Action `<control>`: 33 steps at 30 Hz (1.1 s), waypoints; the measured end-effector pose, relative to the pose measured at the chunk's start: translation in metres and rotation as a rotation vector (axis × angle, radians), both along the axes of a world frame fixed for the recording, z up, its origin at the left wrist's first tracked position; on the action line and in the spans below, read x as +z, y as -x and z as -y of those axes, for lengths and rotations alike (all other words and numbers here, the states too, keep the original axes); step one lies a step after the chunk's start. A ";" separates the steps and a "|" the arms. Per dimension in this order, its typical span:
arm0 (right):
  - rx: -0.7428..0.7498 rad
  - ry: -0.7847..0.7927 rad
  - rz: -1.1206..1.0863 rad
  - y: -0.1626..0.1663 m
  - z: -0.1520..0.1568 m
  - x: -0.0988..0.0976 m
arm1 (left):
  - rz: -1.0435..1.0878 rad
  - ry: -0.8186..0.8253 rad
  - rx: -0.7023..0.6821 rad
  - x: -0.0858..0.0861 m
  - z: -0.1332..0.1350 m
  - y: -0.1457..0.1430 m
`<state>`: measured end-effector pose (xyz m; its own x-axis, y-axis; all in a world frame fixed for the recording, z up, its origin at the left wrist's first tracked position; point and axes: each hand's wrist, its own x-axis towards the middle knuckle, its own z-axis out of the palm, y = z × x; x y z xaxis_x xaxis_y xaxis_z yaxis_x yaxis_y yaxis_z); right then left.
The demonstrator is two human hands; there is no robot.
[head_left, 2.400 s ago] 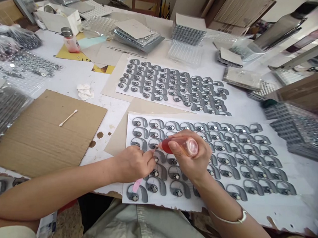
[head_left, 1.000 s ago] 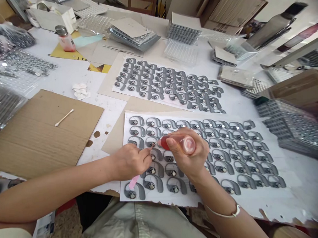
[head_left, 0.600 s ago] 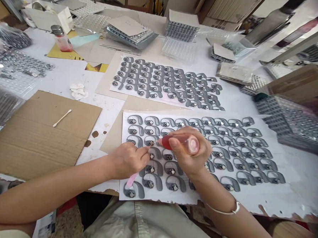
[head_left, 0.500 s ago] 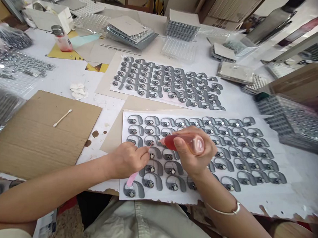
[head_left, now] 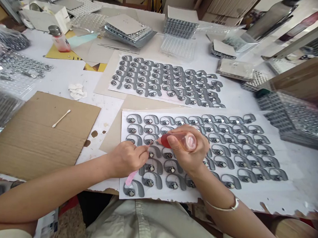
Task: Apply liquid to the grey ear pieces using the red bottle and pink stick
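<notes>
My right hand (head_left: 194,151) is wrapped round a small squeeze bottle (head_left: 165,140) of red liquid, tilted on its side with its nozzle pointing left. My left hand (head_left: 129,158) is closed in a pinch on pink tweezers (head_left: 131,178); their flat end sticks out below the palm, and the thin tip lies near the bottle's nozzle. Both tips meet over a grey ear-hook earphone piece (head_left: 150,138) in the left part of a white sheet (head_left: 211,192). Rows of similar pieces, each with a round metallic part, cover this sheet. The hands hide some of them.
Behind lies a second sheet of ear-hook pieces (head_left: 151,76). At left are a cardboard square (head_left: 42,139) with a cotton swab (head_left: 61,118), crumpled tissue (head_left: 77,91) and a metal-capped jar (head_left: 59,40). Stacked trays (head_left: 180,23) stand at the back, more trays (head_left: 295,122) at right.
The squeeze bottle in my right hand has shifted slightly left, its nozzle closer to the tweezer tip. My left hand has hardly moved and keeps its pinch.
</notes>
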<state>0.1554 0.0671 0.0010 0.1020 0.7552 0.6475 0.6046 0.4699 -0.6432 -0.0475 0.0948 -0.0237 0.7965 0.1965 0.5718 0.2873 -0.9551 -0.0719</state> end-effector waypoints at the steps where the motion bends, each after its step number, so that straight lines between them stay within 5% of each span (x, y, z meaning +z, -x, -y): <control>1: -0.001 -0.003 0.000 0.000 0.000 0.000 | 0.001 -0.002 0.001 0.000 0.000 0.000; 18: 0.055 -0.094 0.053 0.000 -0.001 -0.001 | 0.035 -0.004 0.009 0.002 0.000 -0.002; 33: 0.089 -0.112 0.074 0.000 0.001 -0.001 | 0.049 0.154 -0.031 -0.002 -0.006 0.003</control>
<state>0.1554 0.0661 0.0001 -0.0126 0.6820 0.7312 0.6012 0.5895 -0.5395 -0.0503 0.1009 -0.0261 0.7753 0.2602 0.5755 0.2566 -0.9624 0.0894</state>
